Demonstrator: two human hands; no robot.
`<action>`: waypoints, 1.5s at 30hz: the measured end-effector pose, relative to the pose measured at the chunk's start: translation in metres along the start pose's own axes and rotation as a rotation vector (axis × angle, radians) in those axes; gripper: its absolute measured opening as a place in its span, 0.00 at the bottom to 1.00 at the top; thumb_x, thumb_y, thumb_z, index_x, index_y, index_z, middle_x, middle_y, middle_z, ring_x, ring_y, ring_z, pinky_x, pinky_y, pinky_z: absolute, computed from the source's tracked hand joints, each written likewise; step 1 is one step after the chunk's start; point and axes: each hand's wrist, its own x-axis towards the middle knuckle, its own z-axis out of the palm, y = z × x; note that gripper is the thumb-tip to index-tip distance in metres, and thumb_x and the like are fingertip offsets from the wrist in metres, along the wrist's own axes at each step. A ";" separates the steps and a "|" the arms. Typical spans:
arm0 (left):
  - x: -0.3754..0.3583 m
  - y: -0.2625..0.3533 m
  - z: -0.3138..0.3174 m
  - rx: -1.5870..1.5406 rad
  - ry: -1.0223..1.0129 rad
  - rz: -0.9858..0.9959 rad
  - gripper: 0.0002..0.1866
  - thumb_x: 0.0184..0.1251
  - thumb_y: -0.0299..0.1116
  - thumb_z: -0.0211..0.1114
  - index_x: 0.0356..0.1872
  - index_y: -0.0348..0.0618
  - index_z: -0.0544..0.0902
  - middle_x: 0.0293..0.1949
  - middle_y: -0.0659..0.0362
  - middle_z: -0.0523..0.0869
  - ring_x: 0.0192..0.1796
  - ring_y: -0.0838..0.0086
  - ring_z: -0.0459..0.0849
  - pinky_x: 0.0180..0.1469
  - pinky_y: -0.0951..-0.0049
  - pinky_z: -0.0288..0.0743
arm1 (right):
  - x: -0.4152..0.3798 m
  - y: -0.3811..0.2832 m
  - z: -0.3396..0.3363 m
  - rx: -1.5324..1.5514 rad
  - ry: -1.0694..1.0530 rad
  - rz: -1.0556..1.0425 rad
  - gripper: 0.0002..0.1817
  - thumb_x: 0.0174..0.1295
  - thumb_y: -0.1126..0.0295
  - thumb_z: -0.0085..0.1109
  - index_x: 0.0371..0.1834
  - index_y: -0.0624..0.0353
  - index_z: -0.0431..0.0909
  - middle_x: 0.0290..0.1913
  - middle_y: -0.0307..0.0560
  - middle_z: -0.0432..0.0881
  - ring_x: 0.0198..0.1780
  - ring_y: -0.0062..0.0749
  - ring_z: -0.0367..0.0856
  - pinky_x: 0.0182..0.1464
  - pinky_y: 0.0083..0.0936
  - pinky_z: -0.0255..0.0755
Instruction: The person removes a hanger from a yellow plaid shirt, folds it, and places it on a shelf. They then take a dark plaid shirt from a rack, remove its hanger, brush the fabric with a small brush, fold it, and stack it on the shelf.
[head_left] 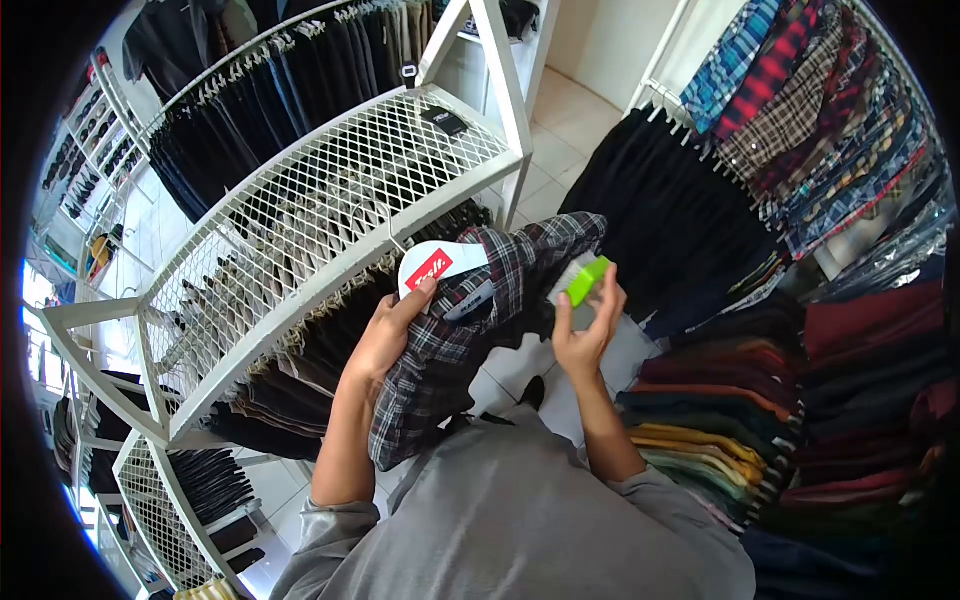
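Observation:
A dark plaid shirt [415,365] hangs on a white hanger [462,262] that bears a red label. My left hand [385,335] is closed round the hanger and the shirt's collar, thumb on the label. A dark tag [472,302] shows inside the neck. To the right, my right hand [590,335] grips a bright green brush [585,281] with pale bristles, between thumb and fingers. The bristles face the shirt's far shoulder, close beside it. Part of the shirt's lower body is hidden behind my left forearm and my grey top.
A white metal mesh rack [330,190] stands ahead and left, with trousers hanging under it and a black card [444,121] on top. Plaid shirts [790,110] hang at the upper right. Folded coloured garments [710,440] lie at the right, over a tiled floor [575,120].

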 end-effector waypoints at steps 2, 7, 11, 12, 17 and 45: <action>-0.002 0.003 0.008 0.075 -0.082 -0.005 0.24 0.68 0.48 0.70 0.45 0.31 0.87 0.40 0.60 0.88 0.44 0.81 0.79 0.48 0.78 0.71 | 0.013 -0.030 -0.002 0.004 -0.068 -0.231 0.41 0.59 0.72 0.71 0.75 0.69 0.62 0.61 0.67 0.73 0.57 0.53 0.77 0.53 0.38 0.76; 0.003 -0.008 0.011 0.195 -0.239 0.071 0.22 0.69 0.44 0.70 0.45 0.28 0.86 0.37 0.59 0.88 0.39 0.80 0.80 0.47 0.76 0.72 | 0.032 0.020 0.008 -0.102 -0.019 -0.061 0.37 0.62 0.68 0.70 0.76 0.56 0.68 0.58 0.63 0.76 0.56 0.55 0.78 0.58 0.40 0.75; -0.012 0.001 0.007 0.169 -0.282 0.121 0.19 0.69 0.40 0.69 0.45 0.29 0.87 0.36 0.60 0.88 0.39 0.81 0.81 0.48 0.76 0.72 | 0.025 0.095 -0.019 -0.332 0.076 0.243 0.33 0.70 0.65 0.62 0.77 0.57 0.65 0.58 0.61 0.76 0.58 0.52 0.77 0.61 0.39 0.71; -0.010 -0.001 0.005 0.228 -0.250 0.167 0.18 0.69 0.39 0.69 0.45 0.29 0.87 0.36 0.60 0.88 0.39 0.81 0.81 0.47 0.77 0.73 | 0.030 0.079 -0.026 -0.276 0.120 0.216 0.32 0.70 0.67 0.61 0.77 0.59 0.65 0.58 0.61 0.76 0.58 0.52 0.77 0.61 0.39 0.72; -0.012 -0.001 0.012 0.243 -0.241 0.104 0.17 0.70 0.40 0.68 0.39 0.31 0.88 0.29 0.65 0.86 0.31 0.85 0.76 0.34 0.79 0.68 | 0.038 -0.030 -0.023 0.075 -0.147 -0.120 0.35 0.65 0.70 0.65 0.75 0.68 0.66 0.61 0.63 0.76 0.58 0.53 0.79 0.60 0.38 0.73; -0.002 -0.014 0.011 0.208 -0.112 0.035 0.27 0.64 0.45 0.75 0.48 0.26 0.81 0.43 0.55 0.85 0.45 0.76 0.80 0.51 0.77 0.71 | 0.007 0.024 0.015 0.254 0.048 0.275 0.38 0.59 0.73 0.72 0.72 0.64 0.62 0.60 0.56 0.74 0.60 0.43 0.76 0.62 0.36 0.72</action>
